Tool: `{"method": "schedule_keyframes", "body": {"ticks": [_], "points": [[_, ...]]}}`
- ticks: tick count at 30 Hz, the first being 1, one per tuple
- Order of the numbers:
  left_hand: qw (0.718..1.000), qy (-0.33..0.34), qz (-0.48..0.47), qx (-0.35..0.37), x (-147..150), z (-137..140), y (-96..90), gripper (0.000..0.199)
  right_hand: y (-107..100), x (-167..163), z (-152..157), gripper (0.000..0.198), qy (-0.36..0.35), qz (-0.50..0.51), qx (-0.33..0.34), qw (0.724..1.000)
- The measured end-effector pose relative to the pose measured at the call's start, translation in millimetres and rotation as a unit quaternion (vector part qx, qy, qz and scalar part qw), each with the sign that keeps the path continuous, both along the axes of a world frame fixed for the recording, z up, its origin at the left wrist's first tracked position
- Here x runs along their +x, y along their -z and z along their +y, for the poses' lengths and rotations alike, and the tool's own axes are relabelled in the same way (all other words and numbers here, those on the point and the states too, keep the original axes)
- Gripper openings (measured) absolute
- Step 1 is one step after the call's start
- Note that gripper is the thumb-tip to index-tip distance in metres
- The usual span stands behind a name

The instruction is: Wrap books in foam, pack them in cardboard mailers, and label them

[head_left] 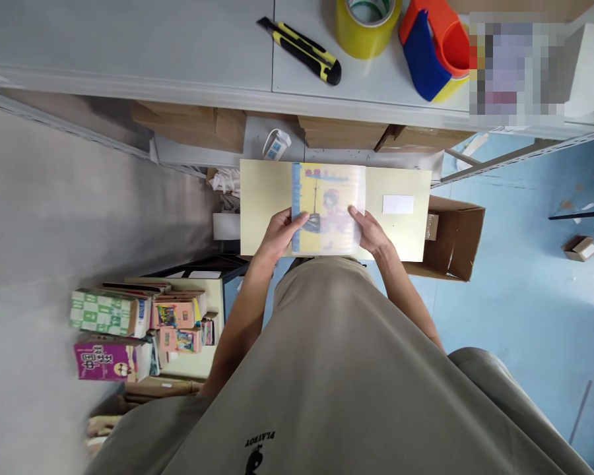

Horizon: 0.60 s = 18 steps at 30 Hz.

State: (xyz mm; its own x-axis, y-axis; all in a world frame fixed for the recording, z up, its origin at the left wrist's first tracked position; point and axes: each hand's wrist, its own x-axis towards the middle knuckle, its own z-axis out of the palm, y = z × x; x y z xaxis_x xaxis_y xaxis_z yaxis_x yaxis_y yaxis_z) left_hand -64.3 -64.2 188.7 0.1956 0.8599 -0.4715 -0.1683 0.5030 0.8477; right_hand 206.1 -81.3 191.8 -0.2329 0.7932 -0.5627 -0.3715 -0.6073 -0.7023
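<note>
A thin picture book (327, 211) with a yellow cover and a blue strip along its left side lies between my two hands, covered by a cloudy, see-through plastic sheet or sleeve. My left hand (278, 232) grips its left edge, thumb on top and the other fingers mostly hidden underneath. On the opposite edge my right hand (372, 231) holds it the same way, thumb pressing on the plastic. Below the book is a pale yellow table (264, 191). A small white label or card (397, 204) lies on the table to the right of my right hand.
On the grey shelf (178, 46) ahead are a box cutter (304, 51), a tape roll (366, 33) and a red-blue tape dispenser (433, 49). A power strip (277, 145) sits behind the table. A cardboard box (455, 237) stands right; stacked books (109, 313) stand left.
</note>
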Motion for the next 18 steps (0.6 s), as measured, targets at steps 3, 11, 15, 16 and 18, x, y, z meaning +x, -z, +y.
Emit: {"method": "schedule_keyframes", "body": {"ticks": [3,11,15,16,18], "points": [[1.000,0.003,0.018,-0.001,0.1,-2.0,-3.0,0.073,0.6,4.0,0.3,0.075,-0.017,-0.007,-0.002,1.000],[0.948,0.071,0.258,0.170,10.7,-7.3,15.4,0.080,9.1,0.0,-1.6,0.071,-0.011,-0.076,0.050,0.996],[0.915,0.149,0.304,0.220,32.3,-21.2,18.9,0.081,15.4,-24.2,-6.2,0.071,-0.021,-0.149,0.137,0.979],[0.917,0.152,0.300,0.213,36.8,-24.4,18.9,0.082,15.1,-30.1,-7.3,0.071,-0.024,-0.163,0.150,0.975],[0.925,0.140,0.293,0.197,41.4,-28.7,18.3,0.084,11.9,-40.3,-8.8,0.072,-0.039,-0.173,0.169,0.970]]}}
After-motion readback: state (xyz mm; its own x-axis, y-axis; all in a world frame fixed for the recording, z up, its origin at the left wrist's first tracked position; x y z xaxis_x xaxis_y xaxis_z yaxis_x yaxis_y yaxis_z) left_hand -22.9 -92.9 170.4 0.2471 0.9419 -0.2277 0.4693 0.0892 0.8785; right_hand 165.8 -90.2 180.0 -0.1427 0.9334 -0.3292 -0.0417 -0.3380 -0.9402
